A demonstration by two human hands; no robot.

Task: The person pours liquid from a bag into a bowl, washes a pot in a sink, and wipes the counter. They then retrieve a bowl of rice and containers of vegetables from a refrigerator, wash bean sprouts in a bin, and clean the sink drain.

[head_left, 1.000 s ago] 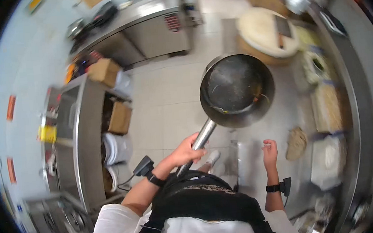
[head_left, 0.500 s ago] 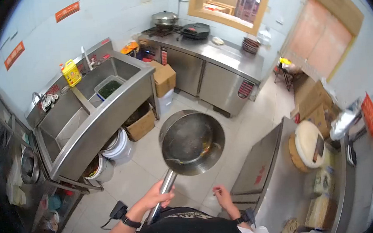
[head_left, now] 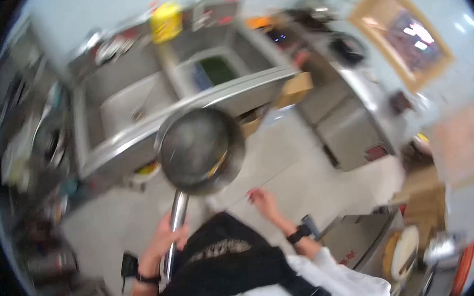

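Pan (head_left: 200,150) in left grip (head_left: 167,236), apron lettering (head_left: 220,249) illegible

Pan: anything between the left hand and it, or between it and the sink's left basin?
Left hand grips the pan by its handle; nothing visible between. Toward the left basin, the sink's front rim stands between. Can't tell whether the pan is high enough to clear it.

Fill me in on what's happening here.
A person's left hand grips the handle of a dark pan, holding it in the air. Yellowish bits show inside, too blurred to identify. The right hand is apart from the pan, holding nothing visible. Beyond the pan stands a double sink.
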